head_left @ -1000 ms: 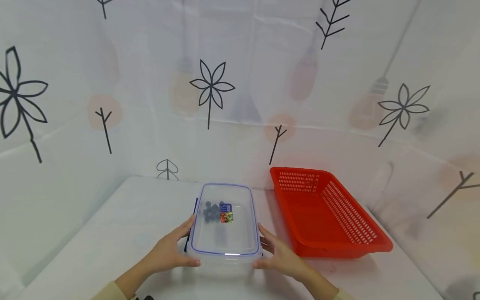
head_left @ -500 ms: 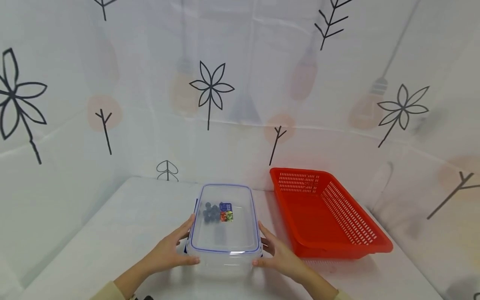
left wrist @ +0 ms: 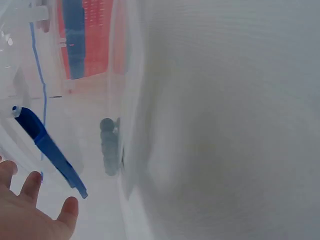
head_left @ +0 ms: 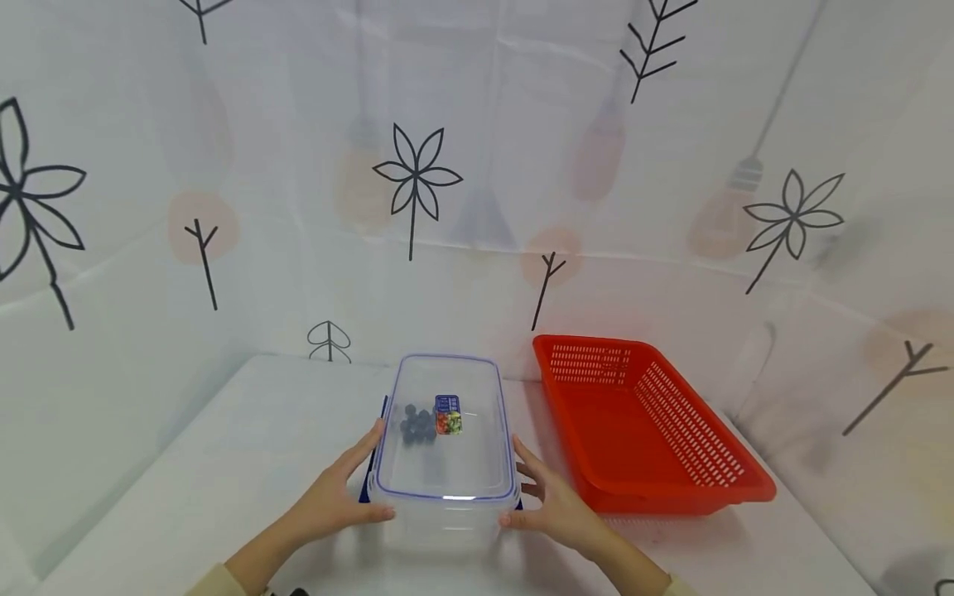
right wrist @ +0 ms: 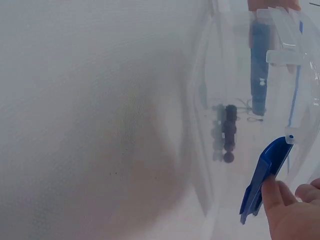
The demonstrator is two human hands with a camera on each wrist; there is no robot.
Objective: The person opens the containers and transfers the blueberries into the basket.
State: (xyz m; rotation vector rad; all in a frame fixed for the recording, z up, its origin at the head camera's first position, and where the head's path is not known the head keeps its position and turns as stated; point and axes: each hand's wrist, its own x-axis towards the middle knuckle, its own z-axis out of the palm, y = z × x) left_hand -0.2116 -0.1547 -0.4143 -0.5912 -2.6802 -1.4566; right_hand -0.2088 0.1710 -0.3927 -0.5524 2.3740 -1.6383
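Note:
A clear plastic food box [head_left: 447, 523] stands on the white table in the head view, with a clear, blue-edged lid [head_left: 477, 463] over it. Through the plastic shows a cluster of dark, grape-like balls [head_left: 419, 426]. My left hand [head_left: 328, 499] holds the lid from the left, thumb at the near corner. Opposite it, my right hand [head_left: 555, 507] grips the right side the same way. Blue side clips stand swung out: the left clip [left wrist: 52, 152] lies by my left fingertips, and my right fingers touch the right clip [right wrist: 267, 170].
A red slotted plastic basket [head_left: 611, 430] sits close on the right of the box. Behind rises a pale cloth backdrop [head_left: 298, 281] printed with flowers and twigs. The white tabletop [head_left: 283, 422] extends to the left.
The lid has risen slightly and shifted away from me, both hands moving with it. The dark balls and the basket have stayed in place.

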